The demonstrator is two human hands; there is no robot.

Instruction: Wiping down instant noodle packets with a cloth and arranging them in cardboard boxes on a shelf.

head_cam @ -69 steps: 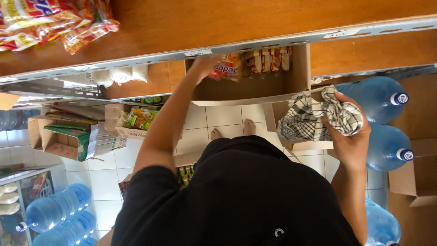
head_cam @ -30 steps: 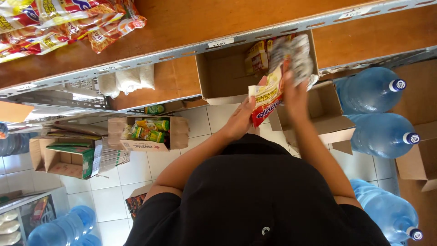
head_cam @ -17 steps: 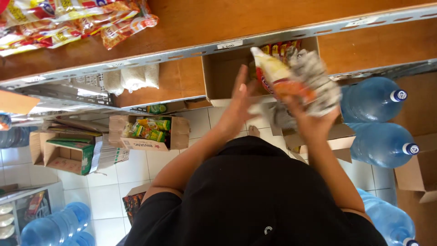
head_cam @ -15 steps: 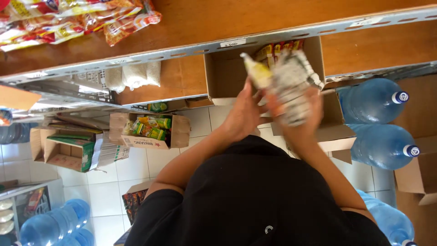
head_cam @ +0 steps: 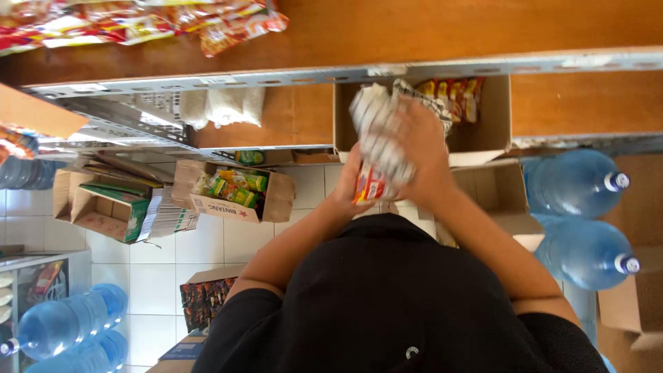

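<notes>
My left hand (head_cam: 347, 192) holds a red and yellow snack packet (head_cam: 369, 186) in front of my chest. My right hand (head_cam: 423, 148) grips a grey checked cloth (head_cam: 376, 131) and presses it over the top of the packet, hiding most of it. Both hands are just in front of an open cardboard box (head_cam: 487, 141) on a wooden shelf. More red and yellow packets (head_cam: 459, 93) stand in that box.
A metal shelf edge (head_cam: 276, 74) runs across the top, with snack packets (head_cam: 138, 24) above it and white bags (head_cam: 224, 107) below. Large blue water bottles (head_cam: 573, 183) lie at the right and more blue bottles (head_cam: 62, 328) at the bottom left. Open cartons (head_cam: 235, 190) sit on the tiled floor.
My left hand took a packet from the box while my right held the cloth aside. Both hands then came together, and the cloth now covers the packet, lower and nearer my chest.
</notes>
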